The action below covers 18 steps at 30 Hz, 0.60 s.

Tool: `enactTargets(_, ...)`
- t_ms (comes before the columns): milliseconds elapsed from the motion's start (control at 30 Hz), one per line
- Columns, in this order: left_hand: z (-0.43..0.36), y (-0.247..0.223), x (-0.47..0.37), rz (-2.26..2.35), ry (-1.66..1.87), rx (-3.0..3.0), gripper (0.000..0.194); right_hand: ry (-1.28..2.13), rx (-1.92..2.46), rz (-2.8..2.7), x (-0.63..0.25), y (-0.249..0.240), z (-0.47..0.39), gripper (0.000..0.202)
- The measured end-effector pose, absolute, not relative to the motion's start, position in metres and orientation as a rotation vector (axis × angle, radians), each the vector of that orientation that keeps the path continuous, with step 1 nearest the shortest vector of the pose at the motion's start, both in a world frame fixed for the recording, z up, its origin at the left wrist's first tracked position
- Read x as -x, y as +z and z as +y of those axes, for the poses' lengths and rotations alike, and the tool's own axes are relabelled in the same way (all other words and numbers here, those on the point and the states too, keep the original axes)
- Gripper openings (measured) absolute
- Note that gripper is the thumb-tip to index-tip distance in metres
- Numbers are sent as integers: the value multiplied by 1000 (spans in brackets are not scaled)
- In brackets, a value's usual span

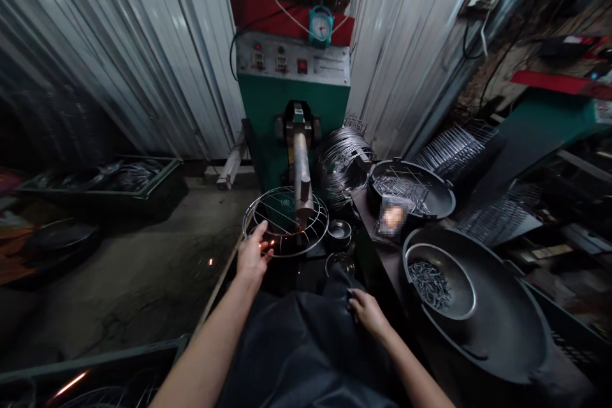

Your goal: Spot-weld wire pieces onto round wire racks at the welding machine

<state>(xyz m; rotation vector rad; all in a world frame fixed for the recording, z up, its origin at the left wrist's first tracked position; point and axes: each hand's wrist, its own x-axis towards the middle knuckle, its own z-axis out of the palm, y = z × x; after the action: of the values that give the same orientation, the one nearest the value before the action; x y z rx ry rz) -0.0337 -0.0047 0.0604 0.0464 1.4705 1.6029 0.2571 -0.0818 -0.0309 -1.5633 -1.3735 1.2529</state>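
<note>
Fingers of left hand around wire rack, near-left rim (sparks alongside).

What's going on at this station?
A person's left hand holds a round, silver wire rack beneath the grey metal cylinder of a green, box-shaped machine; orange sparks glow nearby. The right hand grips a fold of the black apron. To the right, a round metal bowl of small metal pieces sits inside a large dark pan.

Room left of wire rack, metal arm above, bowls right
</note>
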Motion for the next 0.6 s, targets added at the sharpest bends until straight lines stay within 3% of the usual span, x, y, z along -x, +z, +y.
enactTargets(300,14,75,73,1487,1323,-135,34,1582,1525,-1010,-263,-29,-82,37)
enactTargets(467,1,74,66,1407,1349,-154,36,1506,1653,-976,-260,-31,-90,16)
enactTargets(600,-9,74,58,1389,1464,-94,34,1539,1426,-1004,-247,-8,-82,16)
